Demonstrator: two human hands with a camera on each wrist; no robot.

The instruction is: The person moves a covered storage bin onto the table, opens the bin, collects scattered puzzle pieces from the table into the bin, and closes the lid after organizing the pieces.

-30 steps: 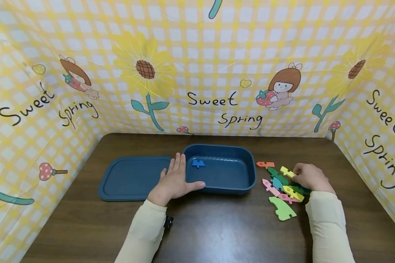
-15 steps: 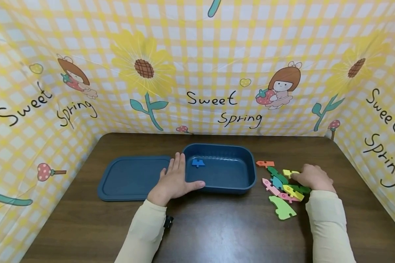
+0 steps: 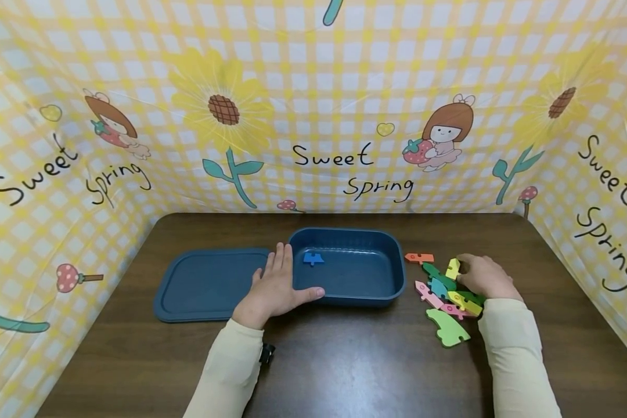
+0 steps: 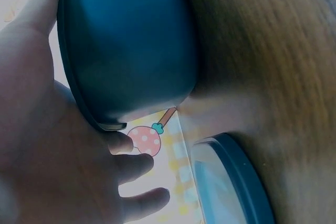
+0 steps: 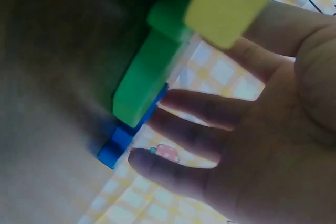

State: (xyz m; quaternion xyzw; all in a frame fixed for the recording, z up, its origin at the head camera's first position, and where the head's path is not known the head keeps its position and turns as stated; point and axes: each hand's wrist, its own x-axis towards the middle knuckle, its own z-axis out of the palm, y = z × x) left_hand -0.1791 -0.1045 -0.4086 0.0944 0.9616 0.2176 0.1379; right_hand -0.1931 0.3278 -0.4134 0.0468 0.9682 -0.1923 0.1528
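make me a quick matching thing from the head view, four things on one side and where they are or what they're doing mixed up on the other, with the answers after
Column 1
1. lid
2. orange piece
3. light green piece
4. right hand

Column 2
A. at the near end of the pile
B. holding a yellow piece
C. flat on the table, left of the blue box
D. just beyond the box's right end, near its far corner

Pairs: 1-C, 2-D, 3-A, 4-B
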